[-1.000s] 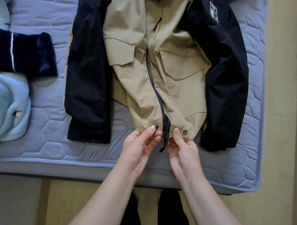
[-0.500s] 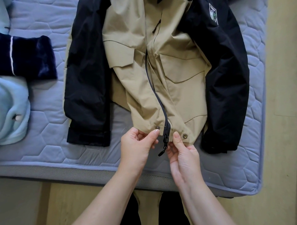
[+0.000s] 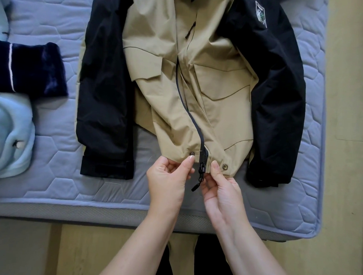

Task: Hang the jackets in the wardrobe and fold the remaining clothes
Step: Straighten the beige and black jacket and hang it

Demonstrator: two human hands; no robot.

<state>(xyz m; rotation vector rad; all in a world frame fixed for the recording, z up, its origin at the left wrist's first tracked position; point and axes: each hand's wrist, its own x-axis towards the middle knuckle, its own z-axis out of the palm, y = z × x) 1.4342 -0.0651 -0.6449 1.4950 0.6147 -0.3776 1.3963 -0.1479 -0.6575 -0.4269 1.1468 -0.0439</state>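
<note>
Head view, straight down over the bed: the tan-and-black jacket (image 3: 219, 87) lies front-up on the mattress (image 3: 51, 190), its top running out of frame away from me and its hem (image 3: 233, 170) toward me, so the long axis points directly away from my body. Black sleeves flank the tan front on either side. The dark zip (image 3: 189, 113) follows that axis, slanting up from the hem to the chest; whether its teeth are meshed above the slider I cannot tell. The slider (image 3: 202, 171) sits at the very bottom edge, its pull dangling toward me.

Both hands are at the hem, one on each side of the slider and about equally near it. My left hand (image 3: 167, 178) pinches the hem just below the left snap stud (image 3: 191, 153), and my right hand (image 3: 222, 190) pinches it just inside the right snap stud (image 3: 224, 166), with its lower fingers close by the pull.

As I judge it, closing the front means running the slider away from me along the zip while the other hand holds the hem down.

Well apart at the left edge lie a navy garment (image 3: 35, 68) and a light-blue garment (image 3: 10, 131), neither yet folded flat. Yellowish floor (image 3: 343, 184) borders the bed on my right.
</note>
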